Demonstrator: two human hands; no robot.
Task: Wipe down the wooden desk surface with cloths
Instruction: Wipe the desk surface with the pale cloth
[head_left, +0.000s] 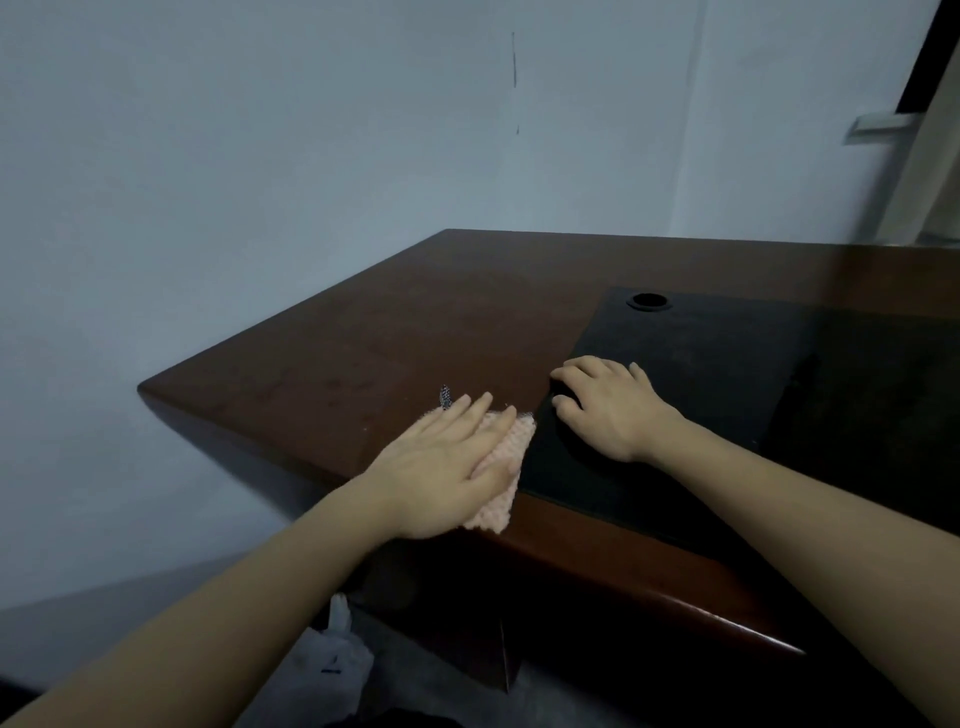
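Note:
A dark reddish-brown wooden desk (363, 353) fills the middle of the view. My left hand (441, 467) lies flat, fingers straight, pressing a pink textured cloth (506, 483) onto the wood near the desk's front edge. A small dark patterned tag (445, 397) sticks out beyond my fingertips. My right hand (608, 405) rests palm down on the left part of a black desk mat (701, 364), fingers slightly bent over a darker patch (566, 434) that looks like a dark cloth; it blends with the mat and is hard to make out.
A round cable hole (648, 301) sits at the mat's far left corner. The desk's left end stands away from a pale wall (260, 156). On the floor below lies a white plastic bag (332, 660). A window frame (914, 130) is at the far right.

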